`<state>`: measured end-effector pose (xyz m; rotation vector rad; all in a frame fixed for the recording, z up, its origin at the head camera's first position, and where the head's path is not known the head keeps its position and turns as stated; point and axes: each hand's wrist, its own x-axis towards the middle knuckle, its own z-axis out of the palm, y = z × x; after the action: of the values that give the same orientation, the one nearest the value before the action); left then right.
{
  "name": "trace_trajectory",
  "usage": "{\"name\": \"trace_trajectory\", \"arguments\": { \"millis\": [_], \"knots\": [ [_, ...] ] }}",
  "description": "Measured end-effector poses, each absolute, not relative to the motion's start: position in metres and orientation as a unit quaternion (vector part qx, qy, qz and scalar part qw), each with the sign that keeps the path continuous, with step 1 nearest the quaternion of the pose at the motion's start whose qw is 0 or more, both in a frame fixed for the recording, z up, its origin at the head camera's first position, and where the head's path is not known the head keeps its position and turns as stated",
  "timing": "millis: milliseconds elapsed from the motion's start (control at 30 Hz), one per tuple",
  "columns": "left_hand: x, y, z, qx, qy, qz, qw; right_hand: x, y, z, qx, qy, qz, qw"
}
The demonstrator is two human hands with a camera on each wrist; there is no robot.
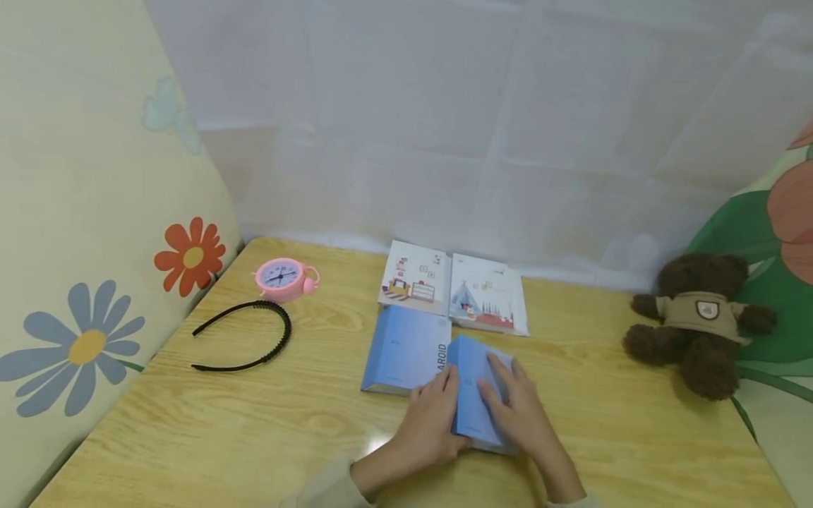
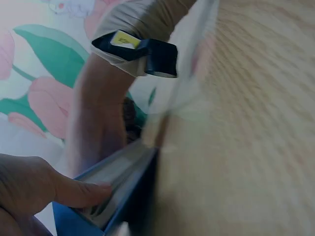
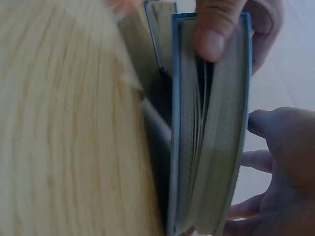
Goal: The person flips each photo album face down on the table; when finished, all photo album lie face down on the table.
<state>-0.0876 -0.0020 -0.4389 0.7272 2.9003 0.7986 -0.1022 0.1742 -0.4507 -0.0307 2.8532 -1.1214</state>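
Evidently, the blue book is thick for its face, so it will probably feel rather heavy, with stiff covers and a smooth skin that might slip under light fingertips. It is between the two hands over the near part of the wooden table, just beside a second blue book; whether it touches the wood I cannot tell. The left hand grips its left side, with the thumb on the edges of the pages, while the right hand rests extended, spread fingers on the cover. Those pages part in a dark gap, so the inside is likely the soft, bendable part. The surest hold would be across the full thickness near the spine, both covers pressed together; one cover alone might let it flop apart.
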Motion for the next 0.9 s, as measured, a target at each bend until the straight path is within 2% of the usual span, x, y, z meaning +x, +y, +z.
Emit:
{"name": "trace_trajectory", "arguments": {
  "millis": [233,400,633,900],
  "knots": [
    [-0.082,-0.009,-0.404,0.243,0.926,0.282,0.056,-0.098,0.167,-0.439,-0.047,0.911,-0.407,0.039],
    [-0.083,-0.006,-0.39,0.267,0.928,0.255,0.047,-0.1,0.171,-0.436,-0.057,0.879,-0.471,0.044],
    [-0.081,0.005,-0.385,0.312,0.925,0.218,0.02,-0.101,0.179,-0.433,-0.048,0.835,-0.545,0.056],
    [-0.082,0.006,-0.387,0.319,0.918,0.234,0.019,-0.101,0.184,-0.429,-0.041,0.811,-0.579,0.069]
  ]
}}
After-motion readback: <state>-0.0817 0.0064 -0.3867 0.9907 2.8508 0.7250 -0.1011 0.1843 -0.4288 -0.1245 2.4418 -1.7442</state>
